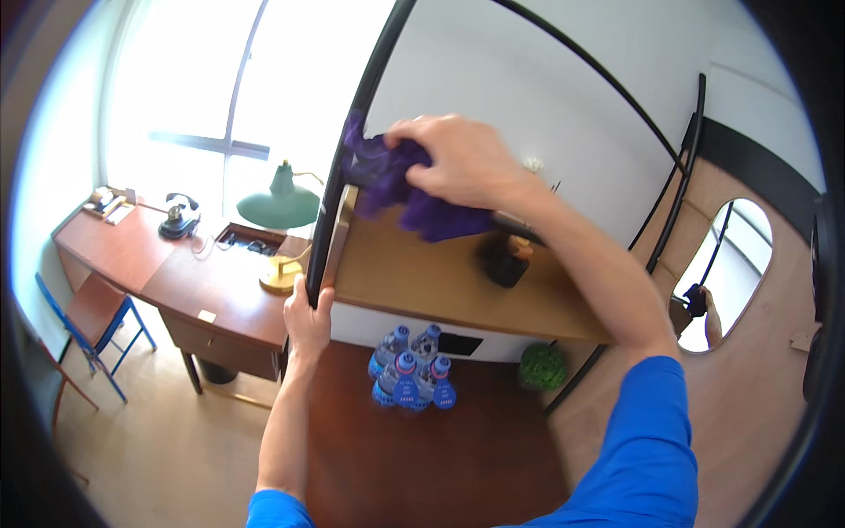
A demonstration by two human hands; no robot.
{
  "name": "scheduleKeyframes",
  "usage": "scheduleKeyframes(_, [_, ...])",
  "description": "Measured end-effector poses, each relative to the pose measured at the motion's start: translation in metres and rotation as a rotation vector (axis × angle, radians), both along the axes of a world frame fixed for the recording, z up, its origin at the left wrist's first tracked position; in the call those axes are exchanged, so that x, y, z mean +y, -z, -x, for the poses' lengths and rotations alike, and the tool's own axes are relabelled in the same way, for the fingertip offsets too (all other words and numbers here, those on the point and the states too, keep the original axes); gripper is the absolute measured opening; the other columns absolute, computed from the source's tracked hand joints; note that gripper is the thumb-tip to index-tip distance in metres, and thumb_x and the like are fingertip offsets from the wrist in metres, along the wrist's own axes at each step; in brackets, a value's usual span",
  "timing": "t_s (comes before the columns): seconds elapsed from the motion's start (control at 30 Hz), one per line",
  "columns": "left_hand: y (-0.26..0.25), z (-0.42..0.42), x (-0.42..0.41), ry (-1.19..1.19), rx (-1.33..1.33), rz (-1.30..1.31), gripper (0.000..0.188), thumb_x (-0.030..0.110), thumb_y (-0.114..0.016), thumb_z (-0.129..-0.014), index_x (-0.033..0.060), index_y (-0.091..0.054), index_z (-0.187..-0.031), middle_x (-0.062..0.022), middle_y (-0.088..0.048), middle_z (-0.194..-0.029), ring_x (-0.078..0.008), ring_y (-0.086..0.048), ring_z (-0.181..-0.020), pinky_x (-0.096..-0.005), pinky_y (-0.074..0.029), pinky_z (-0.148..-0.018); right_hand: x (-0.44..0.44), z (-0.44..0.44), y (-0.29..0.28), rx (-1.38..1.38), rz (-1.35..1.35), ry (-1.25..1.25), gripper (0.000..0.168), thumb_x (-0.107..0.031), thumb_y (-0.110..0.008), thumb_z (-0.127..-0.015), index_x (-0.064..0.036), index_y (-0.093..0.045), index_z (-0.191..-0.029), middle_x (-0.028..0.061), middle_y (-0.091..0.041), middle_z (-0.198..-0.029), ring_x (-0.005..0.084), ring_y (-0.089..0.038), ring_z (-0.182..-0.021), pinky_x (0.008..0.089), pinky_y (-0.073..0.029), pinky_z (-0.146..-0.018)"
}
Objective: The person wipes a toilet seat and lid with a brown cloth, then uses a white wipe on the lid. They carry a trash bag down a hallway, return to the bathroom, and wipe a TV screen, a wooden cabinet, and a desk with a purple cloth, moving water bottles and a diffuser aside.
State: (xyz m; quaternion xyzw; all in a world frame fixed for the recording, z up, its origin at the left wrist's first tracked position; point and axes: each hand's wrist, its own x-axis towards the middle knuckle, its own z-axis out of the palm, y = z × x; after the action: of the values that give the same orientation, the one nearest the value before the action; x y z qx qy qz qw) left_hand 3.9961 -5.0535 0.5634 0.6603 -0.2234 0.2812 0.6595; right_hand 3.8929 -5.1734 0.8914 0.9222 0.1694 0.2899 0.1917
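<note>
My right hand (462, 158) grips a crumpled purple cloth (403, 178), whose left end lies against an upright black metal post (360, 112). The cloth is slightly blurred. Lower on that same post, my left hand (310, 317) is closed around it. Behind the cloth runs a brown wooden shelf (409, 270), with a small black pot (505, 261) standing on it. Several water bottles (412, 369) with blue caps and labels that bear writing are grouped on a dark wooden surface (429, 462) below the shelf.
To the left, a wooden desk (198, 290) carries a green lamp (280, 201) and a black telephone (178, 218). A blue-framed chair (99, 317) stands by it. A green plant (542, 366) sits below the shelf's right end. An oval mirror (723, 270) hangs at right.
</note>
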Motion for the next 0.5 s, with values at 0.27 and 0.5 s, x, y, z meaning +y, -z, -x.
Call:
scheduleKeyframes(0.27, [-0.004,0.027,-0.028,0.103,-0.003,0.088,0.067,0.068,-0.055,-0.089,0.0019,-0.054,-0.099,-0.0153,-0.054,-0.063,-0.0363,-0.059,-0.059,-0.043,-0.044,-0.055,-0.041,0.009,-0.2,-0.825,0.32,0.075,0.042,-0.015,-0.055,-0.092,-0.011,-0.058,-0.134,0.012,-0.066,-0.121,0.0302,-0.064,-0.095,0.0401,-0.055,-0.086])
scheduleKeyframes(0.5, [0.028,-0.018,0.003,0.069,-0.016,-0.011,0.081,0.072,-0.043,-0.093,-0.0061,-0.054,-0.111,-0.006,-0.049,-0.061,-0.0138,-0.046,-0.052,-0.0349,-0.034,-0.045,-0.126,0.028,-0.213,-0.266,-0.023,0.831,0.054,-0.018,-0.06,-0.08,-0.021,-0.06,-0.134,0.0154,-0.066,-0.124,0.0354,-0.066,-0.108,0.0466,-0.055,-0.087])
